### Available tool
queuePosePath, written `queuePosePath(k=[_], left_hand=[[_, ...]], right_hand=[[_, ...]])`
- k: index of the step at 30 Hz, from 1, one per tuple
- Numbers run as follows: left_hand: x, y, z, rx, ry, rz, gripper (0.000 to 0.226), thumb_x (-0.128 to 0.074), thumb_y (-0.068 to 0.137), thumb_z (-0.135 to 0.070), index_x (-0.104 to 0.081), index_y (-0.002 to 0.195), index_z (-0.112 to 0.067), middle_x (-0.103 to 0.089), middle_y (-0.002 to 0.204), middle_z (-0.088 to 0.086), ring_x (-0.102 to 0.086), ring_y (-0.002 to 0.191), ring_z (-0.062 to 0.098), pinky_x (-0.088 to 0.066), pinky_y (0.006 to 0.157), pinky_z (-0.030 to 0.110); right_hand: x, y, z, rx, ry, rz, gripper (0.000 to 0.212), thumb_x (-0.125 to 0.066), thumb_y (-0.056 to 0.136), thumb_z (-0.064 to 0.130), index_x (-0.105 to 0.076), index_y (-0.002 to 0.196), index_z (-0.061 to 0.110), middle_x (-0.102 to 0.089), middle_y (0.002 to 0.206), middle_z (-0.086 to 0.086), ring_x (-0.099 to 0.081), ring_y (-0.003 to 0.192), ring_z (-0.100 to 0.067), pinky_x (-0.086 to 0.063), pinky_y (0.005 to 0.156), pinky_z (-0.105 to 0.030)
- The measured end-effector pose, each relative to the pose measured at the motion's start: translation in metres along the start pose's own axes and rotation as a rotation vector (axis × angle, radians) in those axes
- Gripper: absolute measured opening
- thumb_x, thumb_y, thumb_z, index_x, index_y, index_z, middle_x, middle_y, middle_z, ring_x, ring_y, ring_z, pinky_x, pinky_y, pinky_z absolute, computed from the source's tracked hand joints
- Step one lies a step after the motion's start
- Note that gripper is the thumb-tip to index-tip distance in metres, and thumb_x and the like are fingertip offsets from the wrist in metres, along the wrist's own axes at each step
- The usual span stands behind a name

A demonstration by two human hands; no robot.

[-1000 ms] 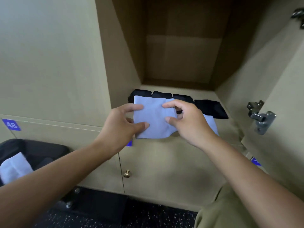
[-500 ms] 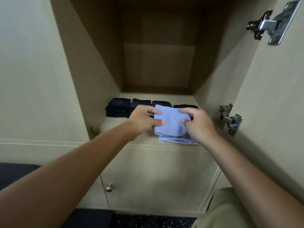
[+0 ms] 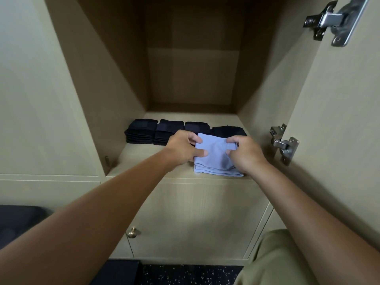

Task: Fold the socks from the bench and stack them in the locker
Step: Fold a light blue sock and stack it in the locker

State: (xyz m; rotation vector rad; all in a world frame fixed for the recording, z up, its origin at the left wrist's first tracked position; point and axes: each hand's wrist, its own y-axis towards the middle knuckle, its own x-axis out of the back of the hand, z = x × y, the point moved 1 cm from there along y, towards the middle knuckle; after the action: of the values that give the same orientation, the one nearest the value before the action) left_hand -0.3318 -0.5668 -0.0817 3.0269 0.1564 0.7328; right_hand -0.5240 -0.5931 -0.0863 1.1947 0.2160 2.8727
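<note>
I have a single view, from the camera worn on the person's head, wide-angle and bent at the edges. It looks forward and slightly down into the open locker [image 3: 193,79], near enough that its shelf floor [image 3: 144,159] sits at arm's reach mid-frame. Both forearms enter from the bottom corners. The open door with its hinges [image 3: 284,144] fills the right edge, and speckled floor [image 3: 185,274] shows along the bottom.
</note>
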Motion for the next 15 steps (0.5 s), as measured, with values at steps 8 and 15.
queuePosePath(k=[8,15], left_hand=[[0.0029,-0.0028,-0.0058,-0.073,0.112,-0.037,0.045,-0.090,0.077,-0.020,-0.072,0.118,-0.015,-0.067,0.117,-0.003,-0.061,0.068,0.007,-0.051,0.067,0.015],[-0.0030,-0.0057,-0.0005,-0.051,0.119,0.059,0.052,-0.092,0.075,-0.022,-0.070,0.121,-0.013,-0.066,0.121,0.004,-0.071,0.089,0.024,-0.061,0.088,0.035]], right_hand=[[0.0052,0.0018,-0.0027,0.005,-0.001,-0.104,0.039,-0.056,0.091,0.001,-0.069,0.122,0.020,-0.054,0.102,0.002,-0.053,0.094,-0.016,-0.038,0.076,-0.021],[0.0078,-0.0030,-0.0047,-0.070,-0.058,-0.043,0.042,-0.060,0.090,0.001,-0.066,0.128,0.020,-0.061,0.126,-0.007,-0.059,0.116,-0.025,-0.036,0.082,-0.020]])
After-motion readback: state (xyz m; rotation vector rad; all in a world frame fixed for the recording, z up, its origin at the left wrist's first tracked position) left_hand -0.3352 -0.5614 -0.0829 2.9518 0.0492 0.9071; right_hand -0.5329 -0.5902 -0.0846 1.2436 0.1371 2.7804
